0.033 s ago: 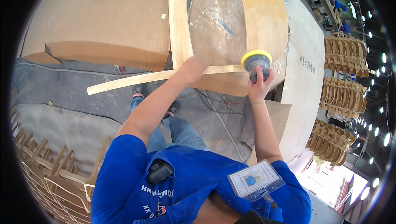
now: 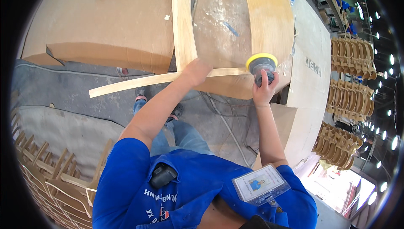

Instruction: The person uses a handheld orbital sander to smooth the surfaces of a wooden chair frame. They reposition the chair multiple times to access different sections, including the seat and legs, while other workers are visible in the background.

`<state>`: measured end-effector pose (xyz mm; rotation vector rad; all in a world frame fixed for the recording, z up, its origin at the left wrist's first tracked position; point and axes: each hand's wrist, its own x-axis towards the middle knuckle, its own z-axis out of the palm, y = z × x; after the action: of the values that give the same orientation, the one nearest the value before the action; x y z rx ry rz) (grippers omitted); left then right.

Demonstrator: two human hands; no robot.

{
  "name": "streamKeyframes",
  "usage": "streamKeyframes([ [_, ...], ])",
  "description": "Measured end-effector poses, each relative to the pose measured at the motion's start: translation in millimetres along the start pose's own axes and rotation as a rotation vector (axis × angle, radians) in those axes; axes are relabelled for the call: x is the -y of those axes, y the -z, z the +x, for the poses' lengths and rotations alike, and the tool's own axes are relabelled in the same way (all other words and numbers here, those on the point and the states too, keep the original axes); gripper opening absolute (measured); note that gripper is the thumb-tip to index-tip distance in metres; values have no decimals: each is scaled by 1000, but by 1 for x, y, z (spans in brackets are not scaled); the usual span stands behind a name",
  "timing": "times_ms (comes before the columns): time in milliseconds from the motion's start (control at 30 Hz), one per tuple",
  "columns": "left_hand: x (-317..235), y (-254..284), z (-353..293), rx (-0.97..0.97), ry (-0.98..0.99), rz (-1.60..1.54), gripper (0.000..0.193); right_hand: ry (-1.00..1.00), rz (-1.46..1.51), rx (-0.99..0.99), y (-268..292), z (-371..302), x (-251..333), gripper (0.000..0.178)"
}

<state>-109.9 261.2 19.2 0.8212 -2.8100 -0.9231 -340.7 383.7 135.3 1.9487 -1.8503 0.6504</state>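
A pale wooden chair frame (image 2: 184,22) lies on the cardboard-covered bench, with a curved leg (image 2: 130,85) along the near side. My left hand (image 2: 197,72) is closed over the joint where the cross rail meets that leg. In my right hand (image 2: 264,91) is a disc sander (image 2: 261,66) with a yellow-rimmed pad. I grip its dark body from the near side. The pad is at the near end of the frame's broad curved panel (image 2: 269,18), by the end of the leg; full contact cannot be made out.
Brown cardboard (image 2: 109,22) covers the bench and folds over its near edge. A hose (image 2: 223,113) trails over the grey floor near my feet. Stacked wooden chair parts (image 2: 54,174) stand at the lower left, with more stacks (image 2: 351,96) at the right. A large carton (image 2: 309,60) adjoins the bench.
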Motion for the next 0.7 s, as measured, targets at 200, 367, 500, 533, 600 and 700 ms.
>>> streamKeyframes([
  [200, 9, -12, 8, -101, 2, -22, 29, -150, -132, 169, -6, 82, 8, 71],
  [367, 12, -16, 11, -162, -26, -27, 26, -283, -234, 402, -31, 180, 19, 66],
  [500, 12, -16, 9, -175, -15, -65, 22, -251, -275, 453, -67, 245, 13, 62],
  [533, 12, -16, 9, -183, -7, -76, 21, -247, -280, 466, -74, 262, 10, 62],
  [600, 10, -15, 9, -181, 3, -65, 18, -240, -297, 493, -82, 283, 8, 61],
  [700, 9, -11, 9, -156, -11, -38, 15, -232, -321, 525, -77, 287, 9, 61],
])
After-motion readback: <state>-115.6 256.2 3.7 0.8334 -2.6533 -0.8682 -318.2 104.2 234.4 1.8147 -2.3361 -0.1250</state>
